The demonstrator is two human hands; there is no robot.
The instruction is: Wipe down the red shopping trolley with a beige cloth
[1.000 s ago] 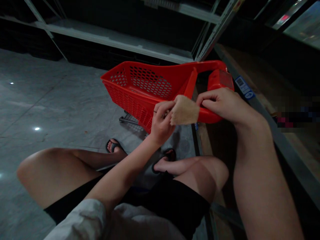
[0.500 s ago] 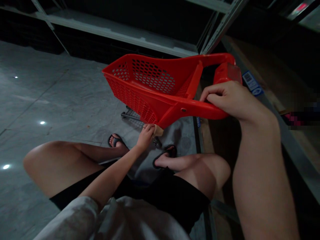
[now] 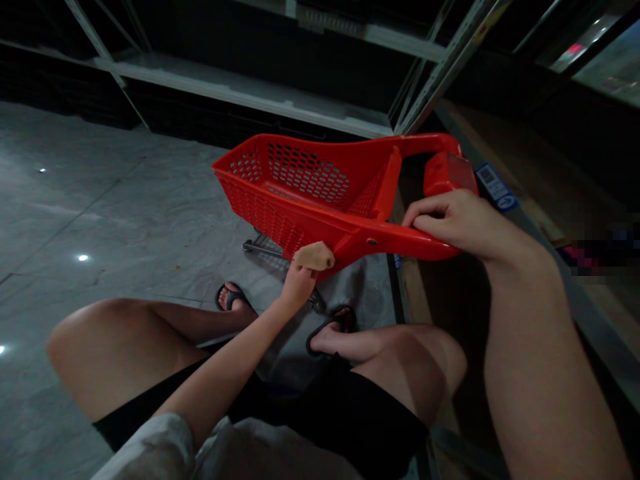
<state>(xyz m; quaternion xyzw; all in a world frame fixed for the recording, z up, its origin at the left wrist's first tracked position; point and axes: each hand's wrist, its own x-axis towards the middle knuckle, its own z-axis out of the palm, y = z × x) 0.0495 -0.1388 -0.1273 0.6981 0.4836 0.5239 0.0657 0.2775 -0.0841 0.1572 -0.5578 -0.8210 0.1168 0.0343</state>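
Note:
In front of me stands a red plastic shopping cart (image 3: 310, 223) with perforated basket walls. My left hand (image 3: 299, 285) is closed on a folded beige cloth (image 3: 314, 255), which lies against the near side of the basket, low down by its rear end. My right hand (image 3: 457, 220) grips the near arm of the cart's red handle, its fingers wrapped over the rail. Just beyond that hand sits the red boxy part (image 3: 445, 175) of the handle. The cart's inside, as far as it shows, holds nothing I can see.
A metal shelf rack (image 3: 250, 97) runs behind the cart. To the right is a low wooden shelf (image 3: 500, 143) with a blue-and-white label (image 3: 496, 187) on its edge. Grey floor (image 3: 100, 207) spreads to the left. My sandalled feet (image 3: 330, 331) are near the cart's wheels.
My left hand has shifted the cloth up along the basket's side, and more of the cloth shows now. My right hand keeps its hold on the handle. The whole view has tilted slightly.

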